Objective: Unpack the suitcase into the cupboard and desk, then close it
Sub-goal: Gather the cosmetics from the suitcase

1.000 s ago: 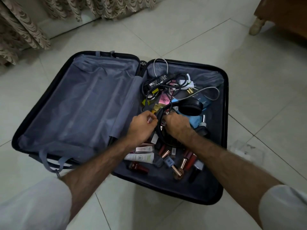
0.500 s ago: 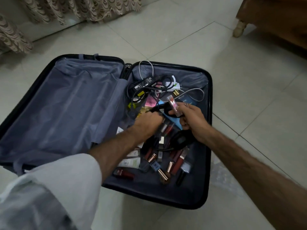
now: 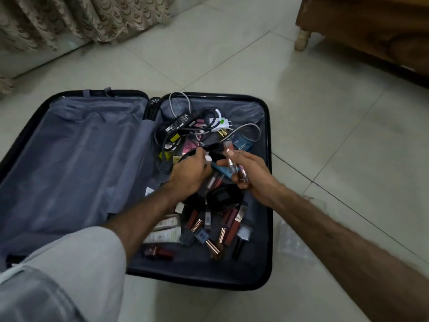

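While my hands gather cosmetics, the suitcase stays open on the floor, mostly full.

Nearest me, lipsticks lie loose; my right hand now clutches several slim tubes, up from one half a second ago, and my left hand pinches something small and white. Beyond, chargers and cables wait. I judge unpacking barely begun.

The suitcase is black with grey-blue lining. Lipsticks show maroon and rose-gold. The curtain is beige, scallop-patterned; the floor tiles pale grey-green.
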